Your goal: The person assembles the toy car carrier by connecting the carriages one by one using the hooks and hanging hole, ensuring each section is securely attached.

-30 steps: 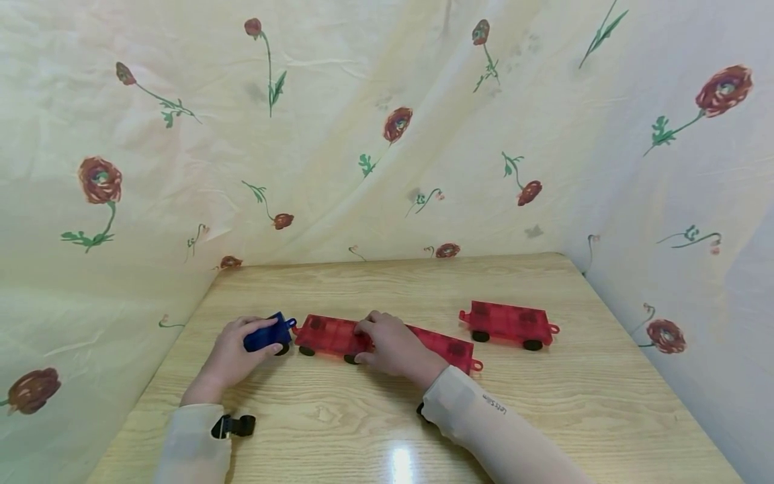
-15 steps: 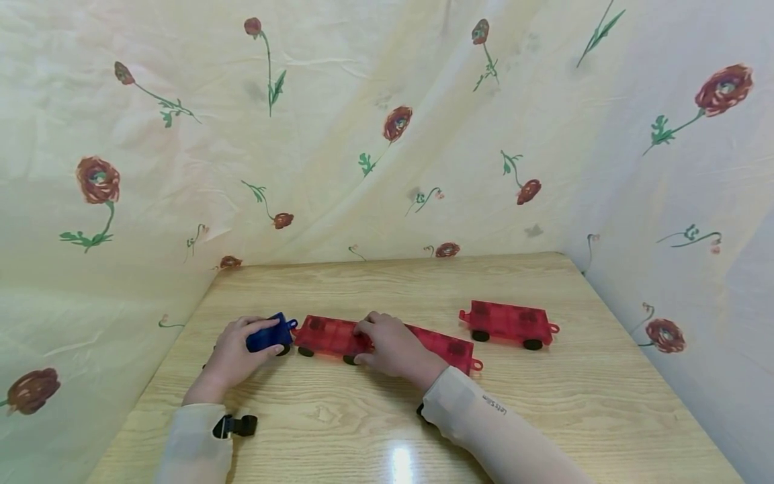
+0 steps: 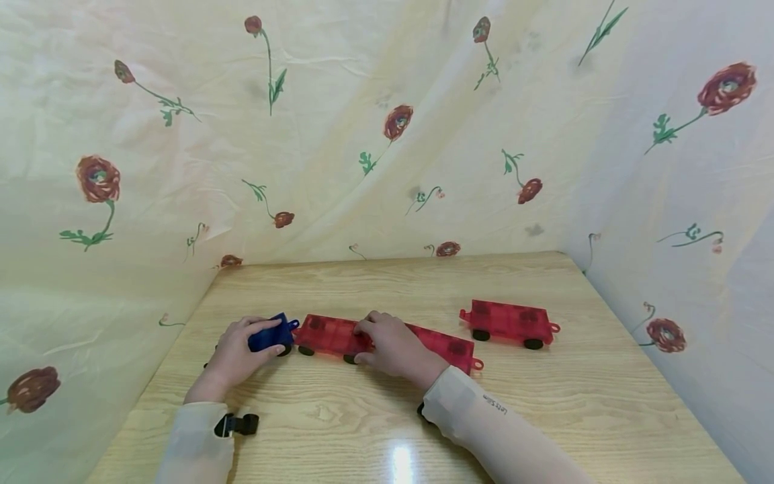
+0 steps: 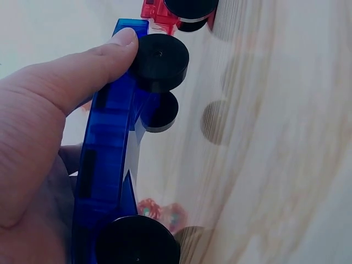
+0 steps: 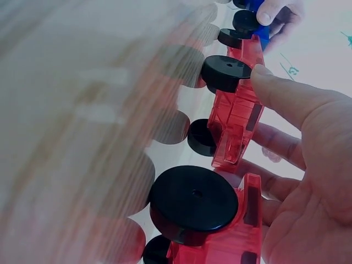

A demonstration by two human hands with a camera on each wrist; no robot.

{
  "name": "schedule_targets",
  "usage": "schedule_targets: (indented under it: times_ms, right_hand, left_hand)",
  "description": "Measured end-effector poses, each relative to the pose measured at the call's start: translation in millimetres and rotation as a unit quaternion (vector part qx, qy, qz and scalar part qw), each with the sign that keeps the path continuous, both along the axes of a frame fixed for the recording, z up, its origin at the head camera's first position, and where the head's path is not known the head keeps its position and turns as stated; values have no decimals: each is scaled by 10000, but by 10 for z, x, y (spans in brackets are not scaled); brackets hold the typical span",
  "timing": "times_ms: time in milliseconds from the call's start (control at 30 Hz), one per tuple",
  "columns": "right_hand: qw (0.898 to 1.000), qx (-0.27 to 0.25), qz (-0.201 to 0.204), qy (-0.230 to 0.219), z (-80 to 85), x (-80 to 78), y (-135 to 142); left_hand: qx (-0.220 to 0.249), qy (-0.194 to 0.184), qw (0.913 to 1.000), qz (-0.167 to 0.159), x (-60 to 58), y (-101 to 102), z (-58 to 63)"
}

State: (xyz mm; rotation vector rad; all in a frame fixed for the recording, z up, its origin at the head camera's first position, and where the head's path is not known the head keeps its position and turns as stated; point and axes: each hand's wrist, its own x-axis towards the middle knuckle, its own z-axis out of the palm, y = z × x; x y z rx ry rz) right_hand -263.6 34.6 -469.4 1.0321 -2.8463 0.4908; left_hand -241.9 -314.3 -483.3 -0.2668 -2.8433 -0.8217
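My left hand grips a translucent blue toy train car by its sides. In the left wrist view the thumb presses the side of the blue car above a black wheel. The blue car's end loop overlaps the hook of a red toy train car. My right hand holds that red car near its rear end, thumb by a wheel in the right wrist view. A second red car stands behind it in line, partly hidden under the right hand and wrist.
A third red car stands apart at the right on the wooden table. Flowered cloth encloses the table's back and sides. Black straps hang at the wrists.
My left hand has shifted the blue car slightly right, closer against the front red car. The right hand and the red cars have hardly moved.
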Motion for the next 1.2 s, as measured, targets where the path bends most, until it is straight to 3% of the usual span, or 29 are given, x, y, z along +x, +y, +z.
schedule_targets:
  times_ms: [1200]
  right_hand:
    - [9996, -147, -42, -223, 14, -29, 35]
  left_hand:
    - [46, -131, 9996, -262, 43, -114, -20]
